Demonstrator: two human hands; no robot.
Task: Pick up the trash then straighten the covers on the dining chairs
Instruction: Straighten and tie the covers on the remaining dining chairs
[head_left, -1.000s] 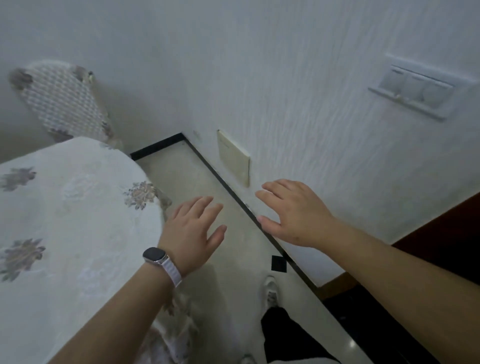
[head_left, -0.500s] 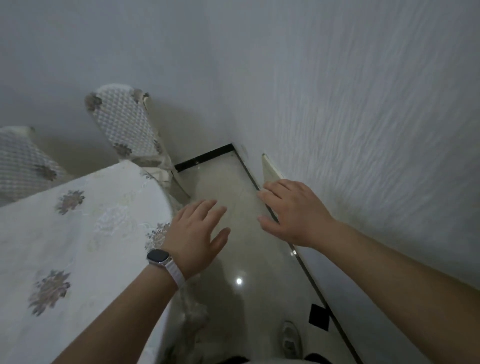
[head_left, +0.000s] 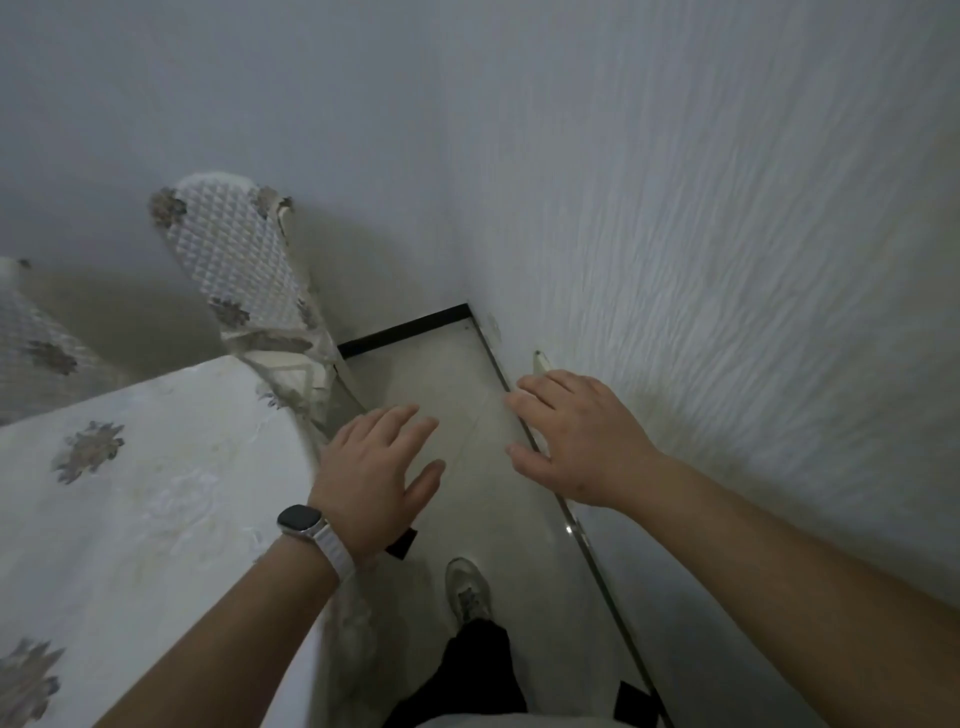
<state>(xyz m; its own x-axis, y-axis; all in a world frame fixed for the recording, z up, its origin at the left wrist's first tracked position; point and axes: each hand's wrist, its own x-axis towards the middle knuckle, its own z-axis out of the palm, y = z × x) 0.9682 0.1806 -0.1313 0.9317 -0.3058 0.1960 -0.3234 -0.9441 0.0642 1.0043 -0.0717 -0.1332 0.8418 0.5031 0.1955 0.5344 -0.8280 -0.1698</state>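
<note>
A textured wall closed in the right and the table, under a flowered cloth, filled the left, leaving a narrow strip of floor between. One quilted chair cover stood at the table's far corner, a second cover along its far edge. The left hand and right hand hovered over the floor, fingers loosely spread, holding nothing, well short of both covers.

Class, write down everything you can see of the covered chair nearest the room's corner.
The chair shows only its backrest, in a white quilted cover with a diamond pattern and brownish flower motifs along the edges. Cloth ties cross at its base. It stands at the far end of the tablecloth, close to the wall.
</note>
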